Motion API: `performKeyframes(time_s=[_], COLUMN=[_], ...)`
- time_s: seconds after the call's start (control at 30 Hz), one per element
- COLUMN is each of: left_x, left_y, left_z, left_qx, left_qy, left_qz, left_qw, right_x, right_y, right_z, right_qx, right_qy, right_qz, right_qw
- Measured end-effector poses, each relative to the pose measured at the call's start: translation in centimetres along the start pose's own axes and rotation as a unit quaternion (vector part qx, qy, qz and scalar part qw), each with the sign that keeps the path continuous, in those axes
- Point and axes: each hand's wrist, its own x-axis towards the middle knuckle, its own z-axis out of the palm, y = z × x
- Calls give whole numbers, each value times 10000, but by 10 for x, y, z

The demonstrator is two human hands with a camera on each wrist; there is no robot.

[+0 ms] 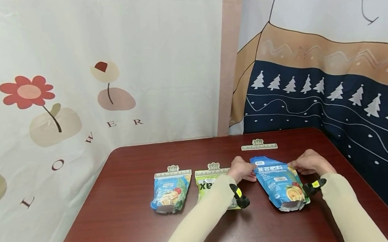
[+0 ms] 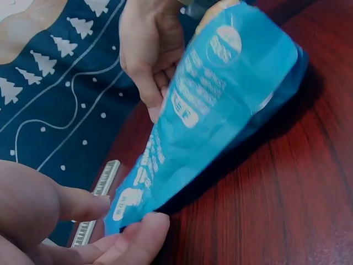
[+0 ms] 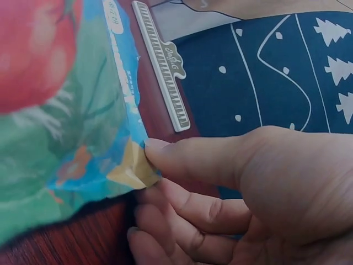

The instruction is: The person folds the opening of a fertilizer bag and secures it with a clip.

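Note:
A blue printed pouch (image 1: 274, 182) with fruit pictures lies on the right part of the table, its top end facing away. My left hand (image 1: 241, 168) pinches its top left corner between thumb and fingers. At the opposite top corner, my right hand (image 1: 311, 162) grips the edge; in the right wrist view, the thumb (image 3: 193, 157) presses on the folded corner and the fingers curl below. Just beyond the pouch, a loose pale sealing clip (image 1: 259, 146) with a ruler-like striped bar and an ornate handle lies on the table.
To the left stand a smaller blue pouch (image 1: 170, 194) and a green bag (image 1: 202, 185), each with a similar clip across its top. My left forearm partly covers the green bag. The dark red table (image 1: 119, 214) meets printed curtains (image 1: 178, 81) at the back and right.

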Motion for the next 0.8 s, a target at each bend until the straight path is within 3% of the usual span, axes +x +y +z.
performKeyframes(time_s=[0.37,0.57,0.8], left_x=[1,6,10], left_y=[2,0,-2], left_z=[5,9,9], left_qx=[80,166,468], left_qy=[397,561,616], left_qz=[-89,-79,154], left_qw=[9991,9983,9969], right_x=[9,7,4], right_y=[6,10,14], right_z=[1,0,5], right_qx=[73,84,22], right_qy=[171,170,221], right_qz=[168,-42,-416], right_qw=[9997,9998,9989])
